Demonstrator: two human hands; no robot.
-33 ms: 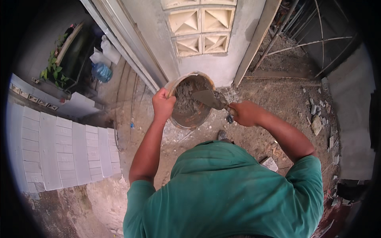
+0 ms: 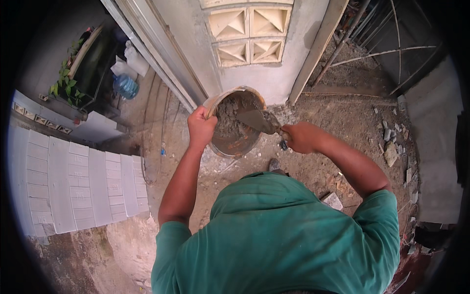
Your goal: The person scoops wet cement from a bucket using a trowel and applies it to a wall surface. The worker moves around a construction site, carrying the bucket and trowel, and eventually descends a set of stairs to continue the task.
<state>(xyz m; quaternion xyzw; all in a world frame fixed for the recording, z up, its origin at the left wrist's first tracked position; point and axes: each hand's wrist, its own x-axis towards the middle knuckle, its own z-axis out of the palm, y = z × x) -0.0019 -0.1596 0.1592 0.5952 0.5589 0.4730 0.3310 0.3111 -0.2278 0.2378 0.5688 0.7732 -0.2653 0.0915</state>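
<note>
Mortar [image 2: 226, 116], seemingly mixed but left to be scooped, was contained in a bucket [image 2: 213, 101] between the hands, its rim [image 2: 252, 89] clenched by the left hand [image 2: 201, 129], the trowel [image 2: 258, 121] grasped by the right fingers [image 2: 290, 133].

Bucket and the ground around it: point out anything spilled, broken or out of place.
No fresh spill is clear beside the bucket. What looks untidy is the broken rubble strewn near the right-hand wall, plus a loose pale slab nearer in, scattered rather than stacked.
</note>
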